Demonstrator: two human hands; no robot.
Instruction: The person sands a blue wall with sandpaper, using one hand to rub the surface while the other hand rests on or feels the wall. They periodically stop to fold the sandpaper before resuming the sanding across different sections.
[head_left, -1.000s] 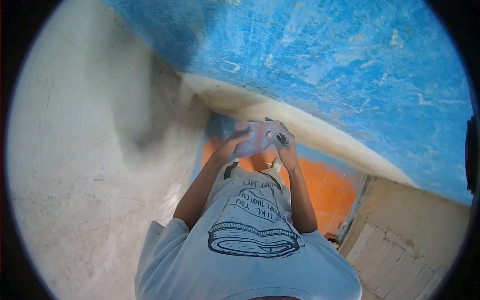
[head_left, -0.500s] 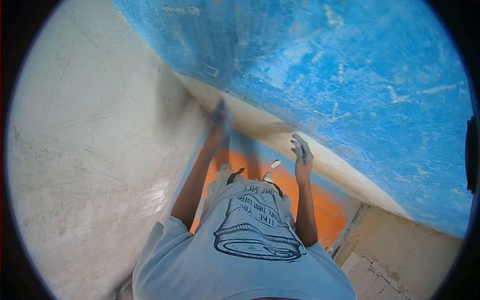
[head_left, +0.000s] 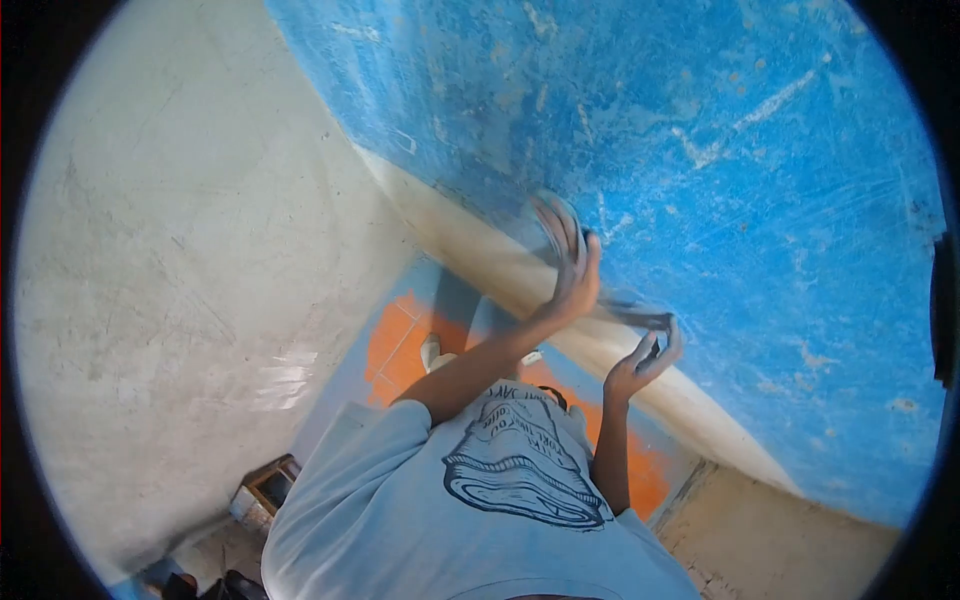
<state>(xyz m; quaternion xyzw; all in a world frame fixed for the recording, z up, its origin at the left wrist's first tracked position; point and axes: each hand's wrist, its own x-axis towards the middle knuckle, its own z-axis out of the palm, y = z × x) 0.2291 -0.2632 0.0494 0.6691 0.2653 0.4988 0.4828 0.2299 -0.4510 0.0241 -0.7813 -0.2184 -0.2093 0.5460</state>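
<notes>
My left hand (head_left: pixel 574 268) is raised across my body at the lower part of the blue wall (head_left: pixel 720 200), its fingers stretched out and blurred by motion. They look grey, as if coated with something. Lower and to the right, my right hand (head_left: pixel 640 366) is held with fingers bent over and thumb apart, leaving a gap between them. Its fingertips are greyish too and overlap the wall's pale bottom band (head_left: pixel 480 244). No tool shows in either hand.
A plain whitish wall (head_left: pixel 190 230) stands on the left and meets the blue one in a corner. The floor has orange paint (head_left: pixel 392 345). A small wooden box-like object (head_left: pixel 268 488) stands behind at lower left, near dark items (head_left: pixel 230 585).
My left hand has swung from the corner to the right and up to the blue wall. My right hand has shifted slightly right and lower, fingers more bent. The view has turned a little.
</notes>
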